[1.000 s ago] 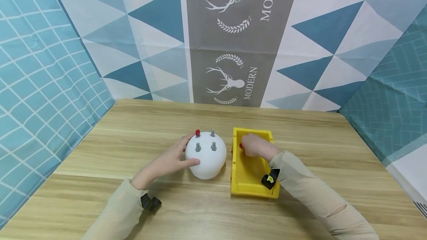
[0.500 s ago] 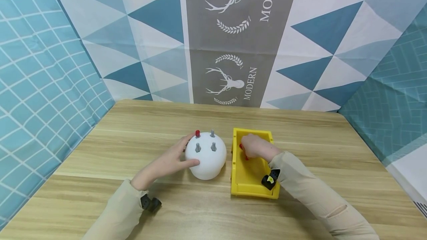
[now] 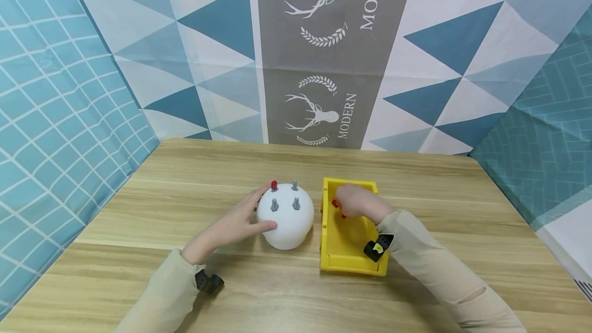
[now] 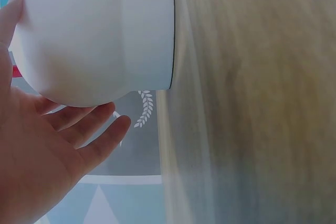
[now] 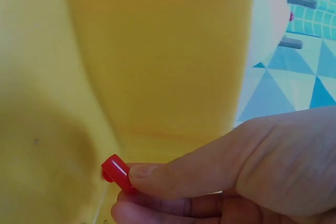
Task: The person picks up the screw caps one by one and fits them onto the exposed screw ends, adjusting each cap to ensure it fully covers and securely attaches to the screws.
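Observation:
A white, rounded, dome-like body (image 3: 285, 233) stands on the table with metal studs (image 3: 296, 203) rising from its top. Three studs are bare; a red cap (image 3: 274, 185) covers the back left one. My left hand (image 3: 238, 224) lies along the body's left side, thumb at the front and fingers behind; in the left wrist view those fingers (image 4: 89, 124) are spread and fairly straight against it. Inside the yellow bin (image 3: 325, 243), my right hand (image 3: 357, 202) pinches a small red cap (image 5: 118, 172) between thumb and fingers. Another red piece (image 3: 335, 203) shows beside this hand.
The bin stands just right of the white body, with a narrow gap between them. Both are on a wood-grain table (image 3: 208, 168). A patterned cloth backdrop (image 3: 222, 86) rises behind the table's far edge. Each wrist carries a black camera (image 3: 373, 251).
My right hand has shifted slightly to the right within the bin, and the red pieces beside it have changed position. The left hand and the white body have stayed put.

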A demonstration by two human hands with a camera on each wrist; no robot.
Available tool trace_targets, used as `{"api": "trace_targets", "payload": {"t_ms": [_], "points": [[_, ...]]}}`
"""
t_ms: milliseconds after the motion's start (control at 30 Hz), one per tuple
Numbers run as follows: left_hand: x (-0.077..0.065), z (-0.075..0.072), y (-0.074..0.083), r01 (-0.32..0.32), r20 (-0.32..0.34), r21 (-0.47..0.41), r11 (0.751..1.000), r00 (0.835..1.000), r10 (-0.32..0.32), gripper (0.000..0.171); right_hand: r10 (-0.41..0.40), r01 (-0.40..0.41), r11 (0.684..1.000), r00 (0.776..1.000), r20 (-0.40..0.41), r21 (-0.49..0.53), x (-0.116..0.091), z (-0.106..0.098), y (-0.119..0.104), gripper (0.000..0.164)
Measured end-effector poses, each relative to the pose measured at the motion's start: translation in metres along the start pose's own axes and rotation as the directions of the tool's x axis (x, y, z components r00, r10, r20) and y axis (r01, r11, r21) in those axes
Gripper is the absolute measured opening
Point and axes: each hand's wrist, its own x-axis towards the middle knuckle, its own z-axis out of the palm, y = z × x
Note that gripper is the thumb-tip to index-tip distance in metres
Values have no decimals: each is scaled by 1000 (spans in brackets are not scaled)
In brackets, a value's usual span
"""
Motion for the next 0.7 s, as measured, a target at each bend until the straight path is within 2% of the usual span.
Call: {"api": "trace_targets", "payload": {"t_ms": [267, 367, 500, 700], "points": [[0, 1, 0, 8, 2, -5, 1000, 1000, -8, 94, -9, 9, 1000, 1000, 18, -15, -10, -12, -1, 13], [0, 1, 0, 13, 1, -9, 1000, 1000, -13, 94, -17, 17, 1000, 1000, 21, 9, -13, -16, -1, 19], [0, 1, 0, 22, 4, -15, 1000, 1000, -22, 93, -76, 76, 997, 997, -22, 11, -16, -19, 0, 27], [0, 1, 0, 22, 4, -18, 1000, 1000, -22, 92, -137, 137, 991, 986, -92, -4, -20, -26, 2, 16]]}}
